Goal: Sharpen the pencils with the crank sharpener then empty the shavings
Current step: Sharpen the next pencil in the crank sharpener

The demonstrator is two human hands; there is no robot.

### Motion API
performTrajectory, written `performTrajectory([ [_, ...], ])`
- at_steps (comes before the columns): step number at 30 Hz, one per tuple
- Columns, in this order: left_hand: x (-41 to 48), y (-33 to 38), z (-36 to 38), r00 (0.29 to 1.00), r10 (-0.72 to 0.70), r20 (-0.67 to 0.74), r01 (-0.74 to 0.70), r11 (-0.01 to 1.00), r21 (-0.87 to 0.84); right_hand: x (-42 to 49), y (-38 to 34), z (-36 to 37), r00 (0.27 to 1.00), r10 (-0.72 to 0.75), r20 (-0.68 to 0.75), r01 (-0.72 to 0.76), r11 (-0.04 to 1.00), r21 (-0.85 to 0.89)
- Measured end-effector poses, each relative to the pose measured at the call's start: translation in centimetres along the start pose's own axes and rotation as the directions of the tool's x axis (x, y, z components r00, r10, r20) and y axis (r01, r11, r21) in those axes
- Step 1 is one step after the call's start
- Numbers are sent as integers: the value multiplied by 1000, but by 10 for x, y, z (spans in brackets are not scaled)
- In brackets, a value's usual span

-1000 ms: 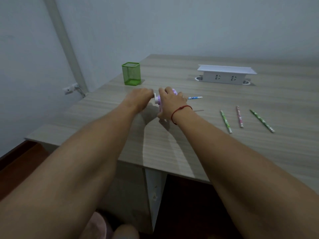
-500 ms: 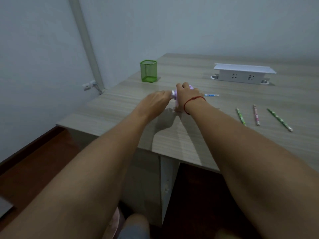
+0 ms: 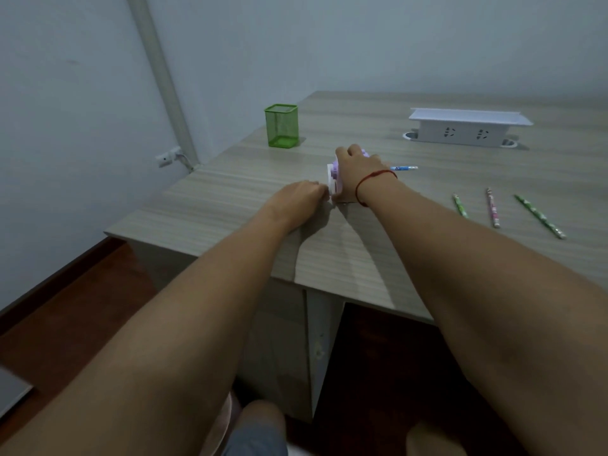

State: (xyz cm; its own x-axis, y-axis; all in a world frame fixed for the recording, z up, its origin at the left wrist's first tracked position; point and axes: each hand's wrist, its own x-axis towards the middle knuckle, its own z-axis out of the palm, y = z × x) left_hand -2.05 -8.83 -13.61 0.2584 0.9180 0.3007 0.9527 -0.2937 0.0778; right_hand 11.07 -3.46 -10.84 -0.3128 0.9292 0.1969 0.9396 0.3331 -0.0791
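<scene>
The sharpener (image 3: 334,174) is lilac, the cup (image 3: 282,126) green mesh, the table (image 3: 362,120) wood-grained

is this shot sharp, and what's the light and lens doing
Head view: dim, cool, even light, no glare; soft arm shadows lie on the pale wood-grain table; the wide lens swells the near forearms; detail is soft at the purple and white plastic crank sharpener, mostly hidden by the right hand.

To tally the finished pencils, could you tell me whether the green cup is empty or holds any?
Empty: the green cup shows nothing through its mesh or above its rim.
</scene>
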Motion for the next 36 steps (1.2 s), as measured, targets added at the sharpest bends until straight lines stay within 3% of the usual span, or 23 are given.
performTrajectory([
  [6,19,-2,3,990,-93,108,93,996,9,4,1,6,1000,-24,-11,24,1000,-15],
  [10,35,-7,0,988,-80,133,59,987,150,5,5,8,999,-37,-12,37,999,-15],
  [13,52,-7,-14,992,-86,94,58,962,267,4,3,7,1000,-21,8,21,999,-39],
  [17,66,-15,-33,1000,30,-4,-26,935,353,9,4,8,1000,5,30,-4,1000,-27],
  [23,50,-10,-41,985,104,-135,-66,964,257,6,2,2,998,33,56,-32,999,-24],
  [28,18,-7,-40,923,284,-259,-237,951,197,8,0,2,998,59,19,-60,998,18],
  [36,-2,4,-28,954,207,-216,-184,975,122,10,1,9,1000,25,0,-25,1000,16],
])
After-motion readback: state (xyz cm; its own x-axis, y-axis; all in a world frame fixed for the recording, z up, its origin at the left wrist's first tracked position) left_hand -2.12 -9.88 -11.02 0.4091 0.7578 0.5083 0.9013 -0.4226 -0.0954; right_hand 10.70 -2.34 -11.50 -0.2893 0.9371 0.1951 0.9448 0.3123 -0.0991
